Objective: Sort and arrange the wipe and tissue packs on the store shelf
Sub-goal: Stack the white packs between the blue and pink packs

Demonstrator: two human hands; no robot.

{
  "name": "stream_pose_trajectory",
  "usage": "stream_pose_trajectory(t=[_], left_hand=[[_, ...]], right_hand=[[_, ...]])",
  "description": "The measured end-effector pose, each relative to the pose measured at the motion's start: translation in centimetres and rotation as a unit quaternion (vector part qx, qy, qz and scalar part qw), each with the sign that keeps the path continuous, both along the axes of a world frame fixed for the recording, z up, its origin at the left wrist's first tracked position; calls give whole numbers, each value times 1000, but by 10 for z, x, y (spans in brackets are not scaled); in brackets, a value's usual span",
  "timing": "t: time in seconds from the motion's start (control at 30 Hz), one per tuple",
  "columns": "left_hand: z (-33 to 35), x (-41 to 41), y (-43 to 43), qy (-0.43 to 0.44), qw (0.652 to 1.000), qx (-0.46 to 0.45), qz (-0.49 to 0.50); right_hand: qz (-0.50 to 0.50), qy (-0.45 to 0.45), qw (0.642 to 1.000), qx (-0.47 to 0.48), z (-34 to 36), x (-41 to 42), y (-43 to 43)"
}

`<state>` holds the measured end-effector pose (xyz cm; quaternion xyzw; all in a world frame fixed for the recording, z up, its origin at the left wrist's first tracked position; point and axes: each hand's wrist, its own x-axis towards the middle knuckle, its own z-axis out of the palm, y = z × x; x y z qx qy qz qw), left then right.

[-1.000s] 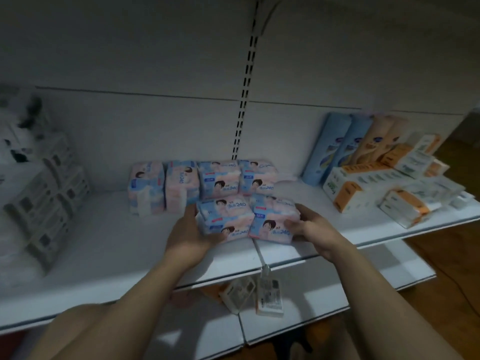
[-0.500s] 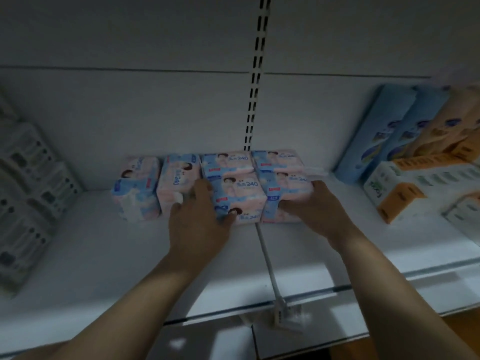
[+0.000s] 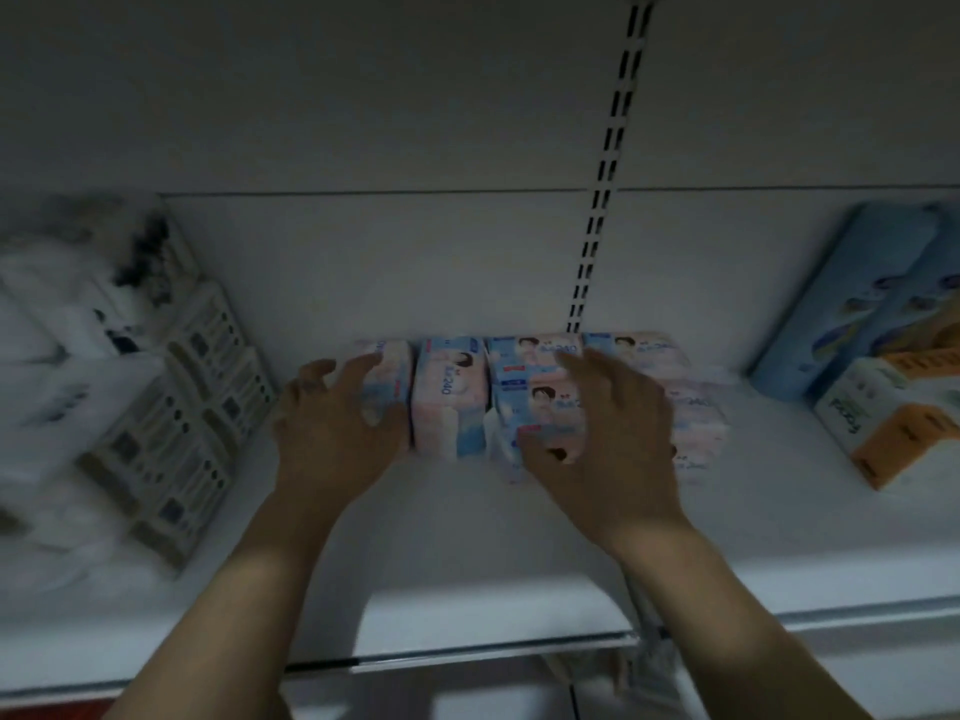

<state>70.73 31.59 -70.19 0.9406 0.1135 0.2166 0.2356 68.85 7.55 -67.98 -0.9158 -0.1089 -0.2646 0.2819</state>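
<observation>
A row of pink and blue wipe packs (image 3: 451,397) stands at the back of the white shelf (image 3: 467,553), against the back panel. Both hands are on this row. The left hand (image 3: 332,433) is at the left end and its bent fingers and thumb close around the leftmost pack (image 3: 392,371), which stands upright. The right hand (image 3: 608,433) lies with spread, rather straight fingers over the front pack (image 3: 524,402), which is set before the other packs near the middle of the row. Its thumb touches the front face of this pack. The picture is blurred here, so how firmly it presses cannot be told. One upright pack is free between the two hands.

On the left part of the shelf lie white packs (image 3: 171,433) with dark print, tilted. On the right stand blue packs (image 3: 852,314), and before them white and orange packs (image 3: 904,428). A slotted upright (image 3: 605,189) runs up the grey back panel behind the row. The light is dim.
</observation>
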Motion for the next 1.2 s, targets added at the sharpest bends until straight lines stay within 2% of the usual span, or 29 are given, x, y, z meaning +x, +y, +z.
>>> stream_pose_trajectory(t=[0.13, 0.27, 0.43, 0.57, 0.6, 0.63, 0.73, 0.8, 0.83, 0.9, 0.97, 1.0, 1.07, 1.1, 1.17, 1.2], left_hand=[[-4, -1, 5, 74, 996, -35, -38], [-2, 1, 6, 53, 998, -42, 10], [0, -4, 14, -15, 993, -115, 30], [22, -25, 22, -126, 976, -175, -22], [27, -33, 23, -149, 967, -202, -42], [30, -41, 23, -164, 958, -226, -62], [32, -64, 24, -174, 952, -208, -143], [33, -75, 24, -159, 947, -167, -225], [34, -80, 23, -139, 937, -171, -270], [36, -87, 20, -95, 913, -224, -327], [39, -91, 6, -90, 891, -318, -313], [39, -92, -2, -105, 872, -386, -280], [38, -92, -19, -133, 841, -492, -182], [38, -90, -25, -127, 838, -513, -136], [39, -90, -32, -46, 826, -556, -81], [38, -90, -32, 24, 806, -587, -77]], right_hand=[[59, 4, 995, -81, -11, -4, 47], [73, 5, 991, -115, -20, -7, 70], [83, 8, 996, -26, -25, -8, 81], [123, 67, 980, 139, -17, -13, 101], [133, 111, 964, 203, -12, -15, 106], [148, 175, 933, 278, -5, -15, 110], [214, 328, 771, 501, 14, -11, 113], [247, 374, 683, 576, 22, -11, 105], [255, 397, 651, 595, 24, -13, 99], [259, 418, 601, 630, 24, -17, 88], [278, 415, 546, 673, 23, -25, 79], [283, 404, 541, 681, 21, -29, 75], [277, 369, 581, 671, 17, -35, 67], [275, 353, 598, 665, 14, -38, 63], [271, 339, 593, 678, 11, -45, 53], [276, 333, 583, 688, 11, -47, 46]])
